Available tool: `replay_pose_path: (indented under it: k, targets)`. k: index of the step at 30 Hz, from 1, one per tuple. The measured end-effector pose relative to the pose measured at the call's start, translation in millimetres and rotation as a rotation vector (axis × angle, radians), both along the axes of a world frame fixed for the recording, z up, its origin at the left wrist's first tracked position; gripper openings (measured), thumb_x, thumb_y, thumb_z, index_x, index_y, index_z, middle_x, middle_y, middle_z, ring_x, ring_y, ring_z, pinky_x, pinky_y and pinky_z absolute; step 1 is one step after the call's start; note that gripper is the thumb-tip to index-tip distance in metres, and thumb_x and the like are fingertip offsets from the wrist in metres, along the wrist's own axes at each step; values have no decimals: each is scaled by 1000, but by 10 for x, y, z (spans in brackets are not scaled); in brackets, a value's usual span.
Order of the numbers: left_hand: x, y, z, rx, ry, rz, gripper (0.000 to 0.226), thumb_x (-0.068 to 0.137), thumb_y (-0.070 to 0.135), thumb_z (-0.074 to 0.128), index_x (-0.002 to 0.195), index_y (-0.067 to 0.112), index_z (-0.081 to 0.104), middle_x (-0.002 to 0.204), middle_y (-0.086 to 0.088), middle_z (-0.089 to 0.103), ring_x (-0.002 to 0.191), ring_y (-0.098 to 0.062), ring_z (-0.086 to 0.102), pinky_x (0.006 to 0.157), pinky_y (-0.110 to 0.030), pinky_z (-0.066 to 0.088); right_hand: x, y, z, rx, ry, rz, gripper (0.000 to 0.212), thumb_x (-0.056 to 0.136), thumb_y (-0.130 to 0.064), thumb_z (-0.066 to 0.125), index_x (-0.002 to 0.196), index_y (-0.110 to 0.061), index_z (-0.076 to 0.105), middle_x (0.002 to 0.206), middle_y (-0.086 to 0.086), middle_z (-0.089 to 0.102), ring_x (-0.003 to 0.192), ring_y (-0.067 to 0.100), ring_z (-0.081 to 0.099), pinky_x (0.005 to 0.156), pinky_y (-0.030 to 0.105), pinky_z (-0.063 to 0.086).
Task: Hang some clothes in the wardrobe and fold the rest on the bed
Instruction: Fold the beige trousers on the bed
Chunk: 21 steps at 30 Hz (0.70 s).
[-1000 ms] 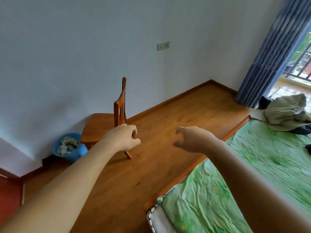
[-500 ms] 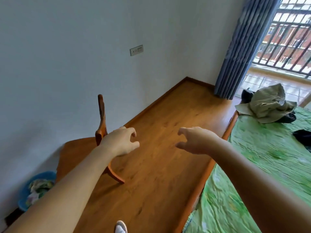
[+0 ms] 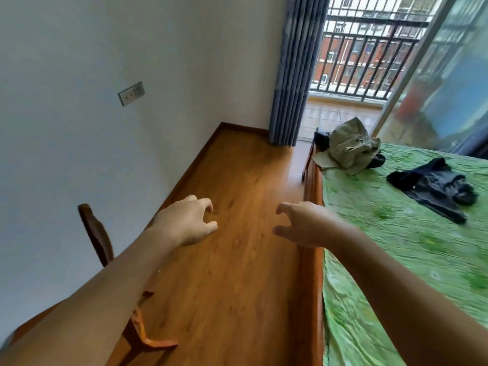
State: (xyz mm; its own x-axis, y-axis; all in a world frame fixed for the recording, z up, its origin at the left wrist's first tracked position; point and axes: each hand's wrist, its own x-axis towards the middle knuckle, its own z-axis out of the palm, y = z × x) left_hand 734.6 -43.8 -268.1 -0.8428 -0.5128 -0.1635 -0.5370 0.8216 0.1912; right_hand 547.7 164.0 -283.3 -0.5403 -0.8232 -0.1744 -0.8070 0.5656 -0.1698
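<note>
A crumpled olive-green garment [image 3: 348, 146] lies at the far left corner of the bed [image 3: 396, 260], which has a green patterned sheet. A dark navy garment [image 3: 435, 188] lies spread on the sheet further right. My left hand [image 3: 187, 220] and my right hand [image 3: 303, 225] are stretched out in front of me over the wooden floor, fingers loosely curled, holding nothing. Both hands are well short of the clothes. No wardrobe is in view.
A wooden chair [image 3: 97, 233] stands by the white wall at lower left, partly behind my left arm. The bed's wooden side rail [image 3: 311, 260] runs beside the floor strip. A blue curtain [image 3: 293, 75] hangs by the open balcony door [image 3: 356, 83].
The view has swung right, away from the chair and blue bin towards the bed and balcony. The dark garment has come into full view. Both hands stay raised and hold nothing.
</note>
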Motion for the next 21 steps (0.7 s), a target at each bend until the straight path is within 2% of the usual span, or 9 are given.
replay_pose_path:
  k: [5,10,12,17,21]
  targets:
    - [-828,-37,-39,36,15,-184,46,94,56,57,134,34,52,138,4,53,114,-18,60,89,-35,58,-441,239,89,45,-14,-171,51,92,-62,57,130,-29,53,114,-3,66,84,16,50,57,27,38]
    - [-1794,-29,-96,30,22,-313,47,94,54,58,135,32,53,136,4,54,109,-15,61,83,-30,59,-1097,298,28,52,-50,-322,56,93,-63,56,138,-30,50,127,-1,64,108,22,61,77,33,50]
    - [-2225,-63,-109,27,20,-345,47,95,54,58,136,32,53,134,4,54,103,-15,63,80,-29,60,-1460,251,3,50,-56,-351,55,93,-63,55,137,-30,50,126,-1,65,108,22,61,81,35,53]
    - [-3418,-200,-34,-1,23,-374,48,94,54,58,136,31,53,132,5,54,96,-13,62,76,-25,60,-2559,51,85,52,-57,-408,50,92,-62,56,127,-27,55,117,2,66,103,25,61,81,38,54]
    - [-4349,-286,50,-5,56,-409,48,94,53,58,137,31,52,134,3,54,102,-14,61,76,-25,57,-3379,-54,208,34,-29,-432,53,91,-64,55,130,-29,54,126,1,64,110,23,61,76,35,51]
